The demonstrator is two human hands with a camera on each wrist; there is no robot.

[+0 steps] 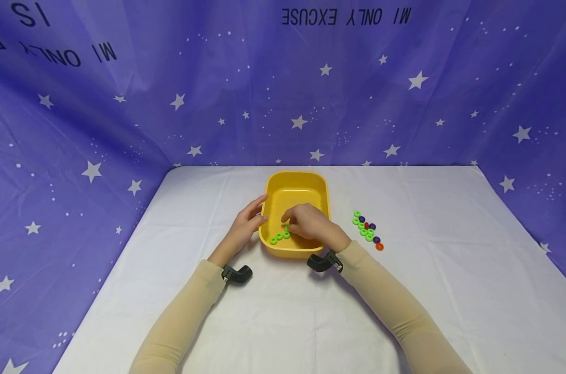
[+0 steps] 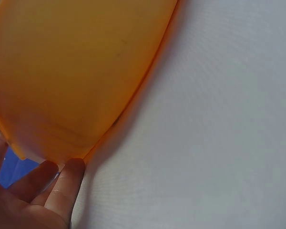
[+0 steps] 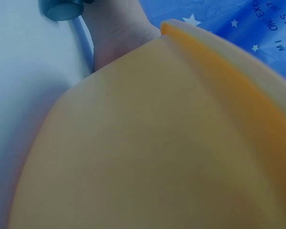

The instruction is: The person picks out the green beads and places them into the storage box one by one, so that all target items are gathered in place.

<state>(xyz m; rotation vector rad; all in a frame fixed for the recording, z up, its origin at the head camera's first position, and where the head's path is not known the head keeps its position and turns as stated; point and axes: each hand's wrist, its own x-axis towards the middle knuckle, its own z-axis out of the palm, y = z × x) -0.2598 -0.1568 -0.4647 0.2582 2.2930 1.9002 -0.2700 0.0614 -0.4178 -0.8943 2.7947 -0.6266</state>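
A yellow bin [image 1: 297,253] stands on the table with several green ring beads [image 1: 279,236] in a slanting row on its floor. My left hand [image 1: 243,226] touches the bin's left side with extended fingers; in the left wrist view, its fingertips [image 2: 74,167] rest against the outer wall. Inside the bin, my right hand [image 1: 308,222] points down with bent fingers and pinches a small green bead [image 1: 286,228], partly covered by the fingertips. In the right wrist view the bin's wall [image 3: 133,133] hides the fingers.
To the right of the bin lies a loose cluster of green, purple, red and orange beads [image 1: 369,237]. White cloth [image 1: 283,311] covers the table. Purple star-patterned curtains [image 1: 264,104] enclose the back and sides. Each wrist wears a black camera mount [image 1: 238,274].
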